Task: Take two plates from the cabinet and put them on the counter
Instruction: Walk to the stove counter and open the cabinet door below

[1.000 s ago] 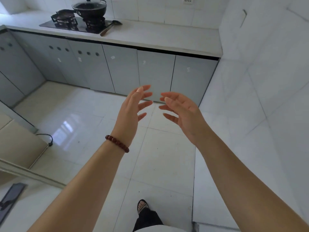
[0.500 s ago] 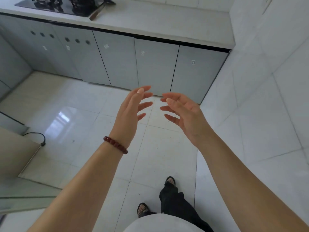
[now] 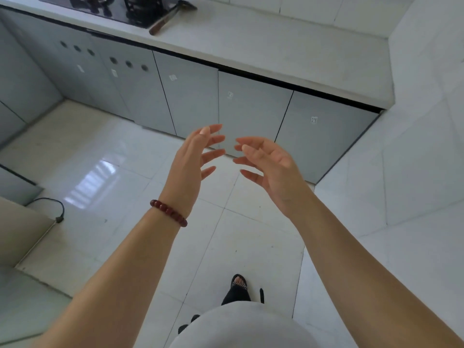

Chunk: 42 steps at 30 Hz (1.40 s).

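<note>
Floor (image 3: pixel 120 172): pale glossy tile, open approach to the units.
Counter (image 3: pixel 288 49): white, bare at its right end, likely the landing spot for plates.
Cabinet (image 3: pixel 253 114): row of grey doors under the counter, all closed; plates not visible, presumably inside.
Left hand (image 3: pixel 190 167) and right hand (image 3: pixel 273 172): raised before the doors, palms facing, fingers (image 3: pixel 213 140) spread and empty, seemingly readied to open a door.
Bracelet (image 3: pixel 168 213): red beads, left wrist.
</note>
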Available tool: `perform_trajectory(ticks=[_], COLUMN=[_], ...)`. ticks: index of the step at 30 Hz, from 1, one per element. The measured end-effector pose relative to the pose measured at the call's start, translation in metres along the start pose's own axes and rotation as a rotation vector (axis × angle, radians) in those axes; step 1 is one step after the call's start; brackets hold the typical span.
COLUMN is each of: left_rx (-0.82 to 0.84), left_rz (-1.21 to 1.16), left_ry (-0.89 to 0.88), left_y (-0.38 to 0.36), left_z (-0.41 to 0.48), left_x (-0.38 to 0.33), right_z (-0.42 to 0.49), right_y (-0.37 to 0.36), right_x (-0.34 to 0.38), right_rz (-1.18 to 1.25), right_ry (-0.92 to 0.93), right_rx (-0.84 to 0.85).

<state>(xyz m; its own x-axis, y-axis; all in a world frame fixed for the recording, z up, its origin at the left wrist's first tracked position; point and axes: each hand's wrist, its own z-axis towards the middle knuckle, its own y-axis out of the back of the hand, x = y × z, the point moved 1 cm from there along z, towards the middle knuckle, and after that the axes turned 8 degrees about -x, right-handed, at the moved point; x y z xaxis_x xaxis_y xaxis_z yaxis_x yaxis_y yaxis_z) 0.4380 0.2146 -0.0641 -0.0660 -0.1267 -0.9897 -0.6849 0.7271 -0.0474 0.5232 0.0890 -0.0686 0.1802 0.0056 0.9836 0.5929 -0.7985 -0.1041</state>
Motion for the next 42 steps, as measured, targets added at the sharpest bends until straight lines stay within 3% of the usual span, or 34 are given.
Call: perform_trajectory(ticks=[12, 26, 42], left_rx=[-0.189, -0.311, -0.576], left_rz=[-0.03, -0.048, -0.075], left_ry=[0.093, 0.037, 0.017], left_y=[0.039, 0.174, 0.307], left_z=[0.097, 0.284, 0.47], left_x=[0.008, -0.035, -0.062], right_z=[0.128, 0.323, 0.527], right_y=[-0.042, -0.205, -0.382], right_x=[-0.009, 0.019, 0.023], right_rz=[-0.005, -0.021, -0.008], right_ry=[-0.082, -0.052, -0.096], right_rx=[0.191, 0.351, 0.653])
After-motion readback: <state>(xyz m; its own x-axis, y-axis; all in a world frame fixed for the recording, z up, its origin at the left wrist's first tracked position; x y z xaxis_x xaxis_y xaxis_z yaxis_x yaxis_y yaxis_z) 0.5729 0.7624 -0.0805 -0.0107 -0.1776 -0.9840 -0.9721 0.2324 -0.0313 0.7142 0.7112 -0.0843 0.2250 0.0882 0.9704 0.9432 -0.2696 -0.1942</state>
